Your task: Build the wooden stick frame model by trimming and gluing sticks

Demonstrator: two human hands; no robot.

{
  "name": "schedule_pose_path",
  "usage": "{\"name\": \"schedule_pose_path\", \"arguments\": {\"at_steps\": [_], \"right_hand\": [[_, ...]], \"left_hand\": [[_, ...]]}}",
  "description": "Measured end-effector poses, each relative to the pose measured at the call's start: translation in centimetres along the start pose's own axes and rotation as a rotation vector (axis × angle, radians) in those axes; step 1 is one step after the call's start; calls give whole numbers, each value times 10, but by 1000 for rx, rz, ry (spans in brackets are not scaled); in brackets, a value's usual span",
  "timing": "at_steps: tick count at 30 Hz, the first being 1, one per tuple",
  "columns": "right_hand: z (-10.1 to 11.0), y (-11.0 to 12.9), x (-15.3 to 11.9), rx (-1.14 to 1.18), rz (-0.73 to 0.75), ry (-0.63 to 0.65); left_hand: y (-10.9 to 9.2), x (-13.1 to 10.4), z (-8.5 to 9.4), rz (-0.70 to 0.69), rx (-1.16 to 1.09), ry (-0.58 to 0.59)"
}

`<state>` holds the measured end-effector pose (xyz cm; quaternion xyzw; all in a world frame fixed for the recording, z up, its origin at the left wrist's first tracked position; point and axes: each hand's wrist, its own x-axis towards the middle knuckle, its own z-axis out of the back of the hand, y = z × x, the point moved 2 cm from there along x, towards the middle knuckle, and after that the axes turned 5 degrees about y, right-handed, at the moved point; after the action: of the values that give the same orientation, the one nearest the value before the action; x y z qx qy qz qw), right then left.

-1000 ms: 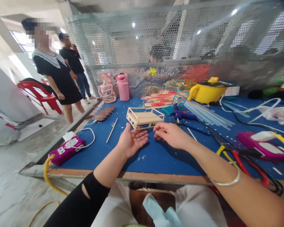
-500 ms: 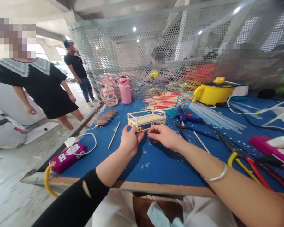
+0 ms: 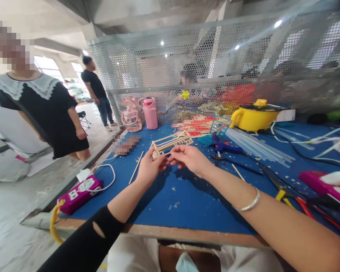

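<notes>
A small openwork frame of pale wooden sticks (image 3: 173, 142) is tilted above the blue table. My left hand (image 3: 149, 166) is closed around its near left corner, thumb on top. My right hand (image 3: 191, 159) is beside it with thumb and fingertips pinched together, close to the left fingertips by that corner. Whatever the right fingers pinch is too small to make out. A loose wooden stick (image 3: 136, 167) lies left of my left hand, and another stick (image 3: 238, 172) lies to the right of my right hand.
Behind are a pile of red-and-white stick packs (image 3: 197, 124), a blue glue gun (image 3: 229, 149), clear glue sticks (image 3: 260, 147) and a yellow pot (image 3: 256, 118). Pliers (image 3: 276, 183) lie right. A purple power strip (image 3: 81, 194) sits left, near the table edge. Two people stand left.
The stick frame has tipped and turned in my left hand, so its underside lattice shows more. My right hand has moved slightly left, nearer the left fingertips. The camera view has shifted a little.
</notes>
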<state>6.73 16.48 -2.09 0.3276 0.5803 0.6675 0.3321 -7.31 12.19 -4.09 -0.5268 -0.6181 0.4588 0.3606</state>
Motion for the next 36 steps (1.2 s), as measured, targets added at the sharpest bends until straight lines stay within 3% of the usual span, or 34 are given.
{"name": "schedule_pose_path", "arguments": {"at_steps": [4,13,19,25,33,36], "right_hand": [[-2,11,15,-196,108,-63],[-2,20,36,-399,75,19],[-7,15,38,-511,74,-8],[-12,15,38,-582,167,-67],[-19,23,28,-910,274,-173],[-18,21,28,-951,237,-106]], "left_hand": [[2,-2,-6,-21,-160,-115],[7,-8,-4,83,-336,-220],[8,-9,-4,81,-382,-211],[7,-10,-6,78,-380,-216],[8,-9,-6,52,-400,-199],[7,-10,-5,65,-391,-215]]}}
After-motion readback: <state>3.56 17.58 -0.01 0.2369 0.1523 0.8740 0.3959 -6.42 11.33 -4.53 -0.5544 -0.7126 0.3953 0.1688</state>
